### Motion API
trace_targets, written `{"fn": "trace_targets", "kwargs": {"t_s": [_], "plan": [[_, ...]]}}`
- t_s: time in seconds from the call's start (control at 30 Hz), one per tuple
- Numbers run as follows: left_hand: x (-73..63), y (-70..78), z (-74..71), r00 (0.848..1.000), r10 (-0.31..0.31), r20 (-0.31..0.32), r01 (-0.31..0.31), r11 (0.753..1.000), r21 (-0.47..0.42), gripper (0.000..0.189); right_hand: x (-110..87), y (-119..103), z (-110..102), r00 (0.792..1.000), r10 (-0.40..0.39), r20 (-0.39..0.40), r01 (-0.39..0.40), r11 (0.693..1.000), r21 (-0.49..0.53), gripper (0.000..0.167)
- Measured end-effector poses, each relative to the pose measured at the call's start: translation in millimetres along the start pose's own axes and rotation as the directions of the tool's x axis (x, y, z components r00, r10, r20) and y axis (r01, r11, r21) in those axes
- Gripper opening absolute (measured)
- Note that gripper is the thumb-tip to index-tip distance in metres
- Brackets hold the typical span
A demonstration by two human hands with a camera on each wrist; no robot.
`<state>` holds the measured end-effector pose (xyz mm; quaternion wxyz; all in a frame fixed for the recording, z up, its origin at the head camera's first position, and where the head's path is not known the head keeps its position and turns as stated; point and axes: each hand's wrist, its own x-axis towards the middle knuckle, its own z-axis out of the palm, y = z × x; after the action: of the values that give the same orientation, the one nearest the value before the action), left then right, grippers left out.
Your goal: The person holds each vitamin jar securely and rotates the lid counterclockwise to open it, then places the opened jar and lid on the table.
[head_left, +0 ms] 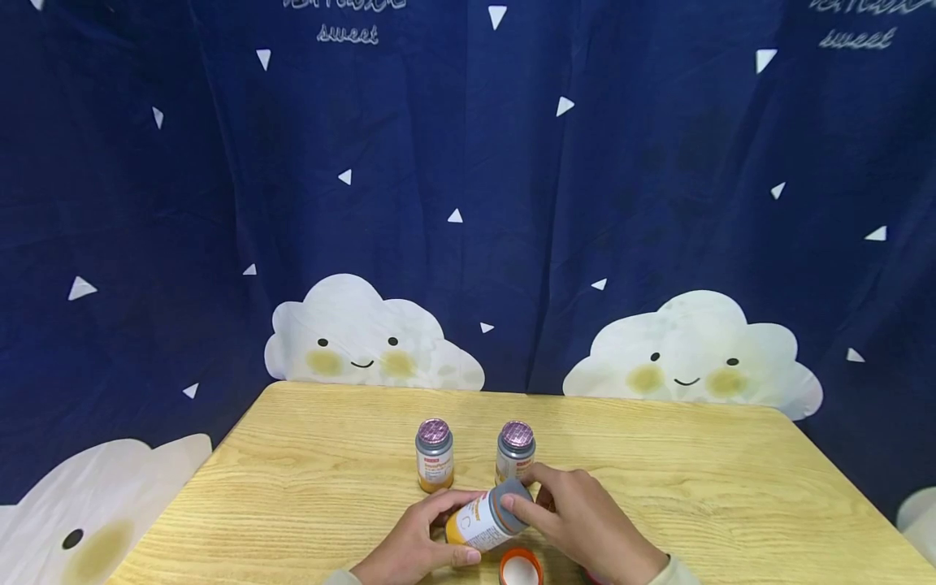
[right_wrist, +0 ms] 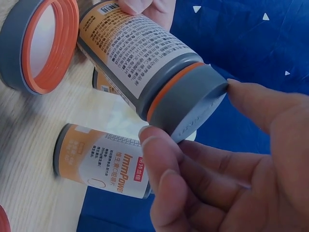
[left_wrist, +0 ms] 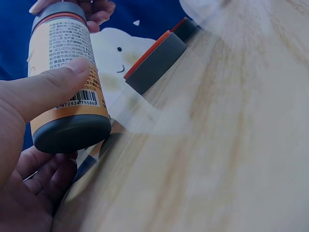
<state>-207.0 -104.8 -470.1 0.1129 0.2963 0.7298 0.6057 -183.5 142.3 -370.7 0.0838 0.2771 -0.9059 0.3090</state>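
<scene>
My left hand (head_left: 417,540) grips a vitamin bottle (head_left: 474,524) tilted over the table, with the thumb across its label in the left wrist view. It has an orange and white label and a dark base (left_wrist: 72,133). My right hand (head_left: 588,520) pinches the grey cap (right_wrist: 188,99) on the bottle between thumb and fingertips. An orange ring shows between cap and bottle neck in the right wrist view. Below the bottle, a loose grey cap (head_left: 521,566) with an orange inside lies with its inner side up.
Two uncapped bottles with purple foil seals, one on the left (head_left: 435,465) and one on the right (head_left: 515,455), stand upright beyond my hands. Another cap (left_wrist: 184,30) shows in the left wrist view. The wooden table (head_left: 329,455) ends at a dark blue curtain (head_left: 409,203).
</scene>
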Motion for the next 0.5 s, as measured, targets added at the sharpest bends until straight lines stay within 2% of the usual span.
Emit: {"fn": "trace_targets", "kwargs": {"t_s": [0.23,0.5], "plan": [[-0.1,0.5,0.2,1.0,0.005,0.005,-0.005,1.0,0.002,0.053,0.3,1.3,-2.0,0.999,-0.025,0.031,0.024,0.999,0.033,0.033],[-0.2,1.0,-0.1,1.0,0.008,0.003,-0.008,1.0,0.015,0.053,0.5,2.7,-10.0,0.992,-0.046,0.121,0.034,0.995,0.098,0.032]]}}
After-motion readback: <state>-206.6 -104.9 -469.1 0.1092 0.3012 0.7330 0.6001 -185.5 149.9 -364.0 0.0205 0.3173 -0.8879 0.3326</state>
